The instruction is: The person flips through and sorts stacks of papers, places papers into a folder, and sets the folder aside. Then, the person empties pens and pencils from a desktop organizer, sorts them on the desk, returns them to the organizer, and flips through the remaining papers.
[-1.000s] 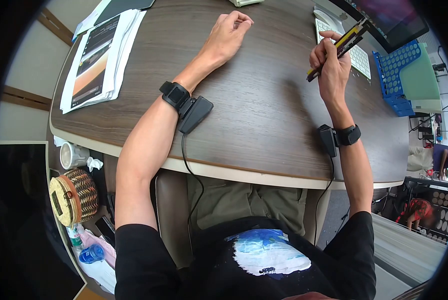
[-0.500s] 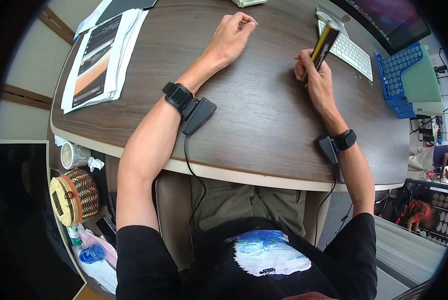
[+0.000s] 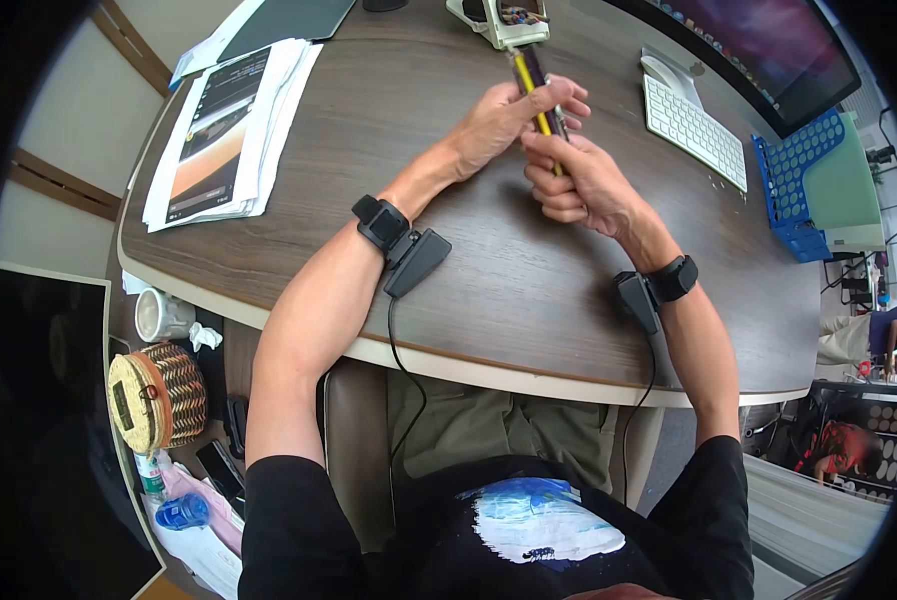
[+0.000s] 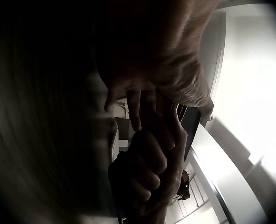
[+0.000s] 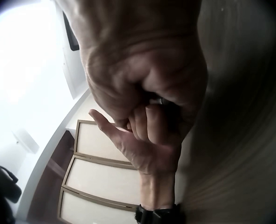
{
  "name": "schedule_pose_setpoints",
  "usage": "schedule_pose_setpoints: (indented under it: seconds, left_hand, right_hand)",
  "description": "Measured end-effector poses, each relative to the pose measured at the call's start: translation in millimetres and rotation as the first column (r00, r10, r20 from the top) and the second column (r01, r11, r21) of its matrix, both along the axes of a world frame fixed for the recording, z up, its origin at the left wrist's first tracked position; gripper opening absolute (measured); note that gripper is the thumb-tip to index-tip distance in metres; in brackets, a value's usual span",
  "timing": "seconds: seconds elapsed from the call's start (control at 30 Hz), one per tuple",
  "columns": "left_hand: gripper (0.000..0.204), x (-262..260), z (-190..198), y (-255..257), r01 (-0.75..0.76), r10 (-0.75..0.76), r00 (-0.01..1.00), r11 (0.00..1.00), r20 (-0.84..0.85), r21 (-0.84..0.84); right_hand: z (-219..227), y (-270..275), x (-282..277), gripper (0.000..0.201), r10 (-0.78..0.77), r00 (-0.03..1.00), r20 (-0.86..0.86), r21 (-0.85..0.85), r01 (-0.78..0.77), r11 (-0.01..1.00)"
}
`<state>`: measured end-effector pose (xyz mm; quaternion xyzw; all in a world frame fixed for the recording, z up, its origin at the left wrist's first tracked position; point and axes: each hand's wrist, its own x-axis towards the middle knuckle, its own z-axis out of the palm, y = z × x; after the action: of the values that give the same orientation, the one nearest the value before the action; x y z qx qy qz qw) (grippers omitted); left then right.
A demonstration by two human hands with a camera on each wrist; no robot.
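Note:
In the head view, my right hand (image 3: 590,183) grips the lower part of a bundle of dark and yellow pencils (image 3: 526,68), which slants up and away over the desk. My left hand (image 3: 496,120) meets it there, its thumb laid straight across the bundle and its fingers behind. Dim as it is, the left wrist view has the left hand (image 4: 159,77) with fingers stretched out just above the curled fingers of the right hand (image 4: 145,163). The right wrist view has the left thumb (image 5: 111,130) sticking out straight, while the right hand covers most of the pencils.
A light desk organizer (image 3: 505,33) with small items in it stands at the far edge. Stacked papers (image 3: 223,140) lie on the left. To the right are a keyboard (image 3: 696,132), a mouse (image 3: 661,70), a monitor (image 3: 758,50) and a blue file holder (image 3: 783,190).
My right hand has come leftward with the pencils from near the keyboard. My left hand has shifted right and its fingers have unfolded beside the bundle. The head view has tilted slightly.

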<state>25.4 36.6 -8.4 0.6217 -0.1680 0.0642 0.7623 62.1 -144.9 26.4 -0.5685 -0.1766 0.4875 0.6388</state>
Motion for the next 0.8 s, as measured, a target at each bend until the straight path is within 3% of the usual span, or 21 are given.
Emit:
schedule_pose_setpoints:
  seconds: [0.1, 0.23, 0.3, 0.33, 0.4, 0.43, 0.63, 0.8]
  left_hand:
    - [0.072, 4, 4, 5, 0.038, -0.040, 0.999, 0.996, -0.019, -0.077]
    - [0.063, 6, -4, 7, 0.027, -0.042, 0.996, 0.981, -0.076, -0.190]
    - [0.060, 7, -6, 10, 0.012, -0.034, 0.995, 0.975, -0.097, -0.221]
    - [0.057, 5, -5, 10, -0.060, 0.034, 0.993, 0.969, -0.112, -0.239]
    - [0.054, 6, -4, 11, -0.134, 0.104, 0.986, 0.957, -0.128, -0.256]
    - [0.052, 7, -5, 11, -0.157, 0.122, 0.981, 0.957, -0.151, -0.245]
    - [0.051, 5, -2, 9, -0.165, 0.127, 0.972, 0.968, -0.196, -0.188]
    - [0.054, 7, -5, 12, -0.194, 0.145, 0.969, 0.948, -0.200, -0.252]
  right_hand:
    - [3, 7, 0, 0.037, 0.113, 0.986, -0.119, -0.007, -0.115, 0.993]
    - [4, 7, -1, 0.036, 0.109, 0.993, -0.042, -0.057, -0.111, 0.992]
    - [9, 5, -5, 0.038, -0.030, 0.999, -0.034, -0.004, 0.030, 1.000]
    - [10, 4, -7, 0.038, -0.026, 0.999, -0.030, -0.003, 0.026, 1.000]
    - [9, 1, -7, 0.043, -0.302, 0.952, 0.037, -0.013, 0.303, 0.953]
    - [5, 0, -5, 0.041, -0.359, 0.933, 0.041, 0.006, 0.359, 0.933]
    - [-11, -2, 5, 0.036, -0.457, 0.874, 0.163, 0.042, 0.457, 0.889]
    - [-9, 2, 9, 0.039, -0.524, 0.819, 0.233, 0.047, 0.529, 0.847]
